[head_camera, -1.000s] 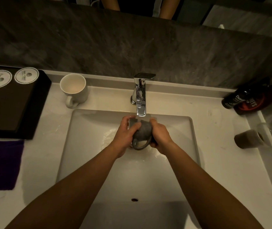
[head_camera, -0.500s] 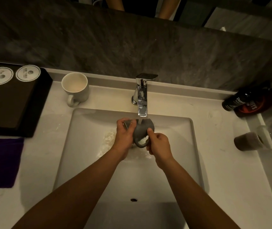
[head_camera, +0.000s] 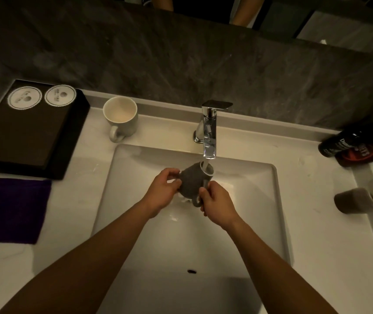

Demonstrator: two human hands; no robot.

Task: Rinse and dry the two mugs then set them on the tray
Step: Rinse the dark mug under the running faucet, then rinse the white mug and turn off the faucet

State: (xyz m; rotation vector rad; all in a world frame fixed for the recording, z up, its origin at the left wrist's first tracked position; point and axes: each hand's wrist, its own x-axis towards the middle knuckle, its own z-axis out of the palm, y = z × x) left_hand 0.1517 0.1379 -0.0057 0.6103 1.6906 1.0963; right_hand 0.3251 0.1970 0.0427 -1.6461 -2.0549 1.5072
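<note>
A grey mug (head_camera: 192, 181) is held tilted over the white sink (head_camera: 260, 223), its mouth turned up toward the chrome tap (head_camera: 209, 132), and water runs into it. My left hand (head_camera: 164, 191) grips the mug's base end. My right hand (head_camera: 217, 203) pinches its handle side. A white mug (head_camera: 122, 118) stands upright on the counter left of the tap, handle toward me. The dark tray (head_camera: 22, 137) lies at the far left with two round paper coasters at its back edge.
A purple cloth (head_camera: 11, 209) lies flat on the counter in front of the tray. At the right are dark bottles (head_camera: 348, 143) and a glass on its side (head_camera: 366, 200). A dark stone wall rises behind the counter.
The grey mug has been turned from mouth-down to mouth up under the stream. My right hand shifted from the mug's body to the handle side, and my left hand moved to its base.
</note>
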